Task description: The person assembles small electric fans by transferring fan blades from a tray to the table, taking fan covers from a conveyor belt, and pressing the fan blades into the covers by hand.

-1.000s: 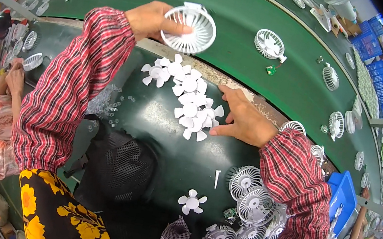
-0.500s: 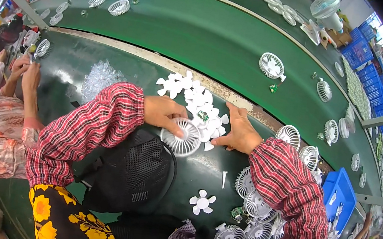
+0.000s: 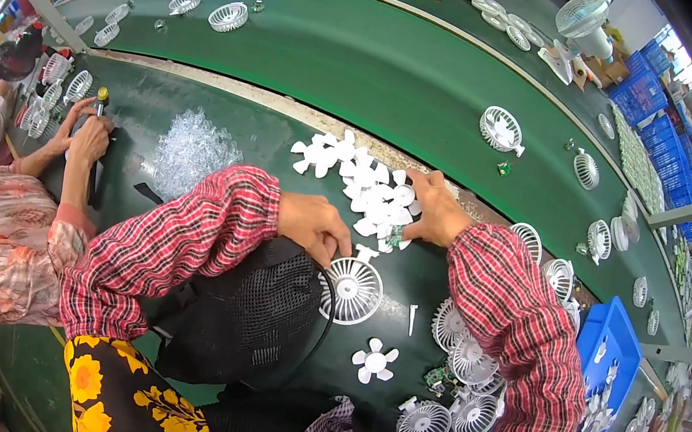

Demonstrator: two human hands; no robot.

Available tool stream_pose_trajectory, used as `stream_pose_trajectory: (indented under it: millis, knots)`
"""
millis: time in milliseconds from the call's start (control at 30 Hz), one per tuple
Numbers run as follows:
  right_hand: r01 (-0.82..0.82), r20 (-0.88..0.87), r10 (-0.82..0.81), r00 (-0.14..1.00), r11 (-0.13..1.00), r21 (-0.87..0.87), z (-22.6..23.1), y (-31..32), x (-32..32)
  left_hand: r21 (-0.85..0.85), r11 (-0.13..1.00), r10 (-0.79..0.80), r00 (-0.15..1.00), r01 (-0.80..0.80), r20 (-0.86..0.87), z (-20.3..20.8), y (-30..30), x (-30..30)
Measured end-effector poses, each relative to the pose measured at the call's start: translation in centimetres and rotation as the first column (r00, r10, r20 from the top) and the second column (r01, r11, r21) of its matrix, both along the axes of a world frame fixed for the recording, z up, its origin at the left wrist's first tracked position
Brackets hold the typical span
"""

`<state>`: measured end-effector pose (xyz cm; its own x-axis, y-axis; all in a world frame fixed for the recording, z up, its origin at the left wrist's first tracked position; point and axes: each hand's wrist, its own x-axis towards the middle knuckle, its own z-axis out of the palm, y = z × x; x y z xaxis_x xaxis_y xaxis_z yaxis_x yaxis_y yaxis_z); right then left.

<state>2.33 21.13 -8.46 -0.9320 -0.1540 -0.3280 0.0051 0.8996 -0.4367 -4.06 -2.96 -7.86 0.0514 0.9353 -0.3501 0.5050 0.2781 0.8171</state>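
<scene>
On the green counter (image 3: 263, 141), a round white fan housing (image 3: 353, 291) lay beside a black mesh item (image 3: 253, 319). The left hand (image 3: 314, 225) had its fingers curled in at the housing's upper left rim; whether they pinched it I could not tell. The right hand (image 3: 437, 211) rested at the edge of a white rotor pile (image 3: 373, 204), thumb and forefinger spread, near a green circuit board (image 3: 397, 237); below lay 1 single rotor (image 3: 374, 362)

Bright, even light leaves faint sheen on the green tabletop (image 3: 264, 135), while fisheye distortion bows the conveyor belt (image 3: 372, 48).
</scene>
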Motion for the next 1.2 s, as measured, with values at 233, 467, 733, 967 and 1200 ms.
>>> stream_pose_trajectory:
  millis: [233,467,733,967,1200]
  knots:
    - [0.363,0.454,-0.128,0.882,0.800,-0.478,2.2,2.7,-2.7,0.213,0.801,0.525,0.484,-0.560,-0.700,2.6,-1.4,-1.6]
    - [0.089,0.218,-0.100,0.971,0.994,0.058,1.9,-2.6,-2.0,-0.120,0.790,0.393,0.648,-0.601,-0.653,1.2,2.2,-2.8]
    - [0.020,0.079,-0.016,0.997,0.999,-0.045,1.2,-3.0,-4.2,-0.028,0.638,0.768,0.638,-0.770,-0.052,0.1,3.8,-2.8]
    - [-0.018,-0.008,0.017,1.000,0.955,-0.297,-0.4,-0.6,-5.1,-0.148,0.556,0.782,0.455,-0.818,0.427,-1.0,3.6,-3.1]
    - [-0.079,-0.111,0.014,0.994,0.788,-0.610,0.2,2.5,-4.7,0.063,0.492,0.733,0.452,-0.868,0.509,1.2,5.7,-1.3]
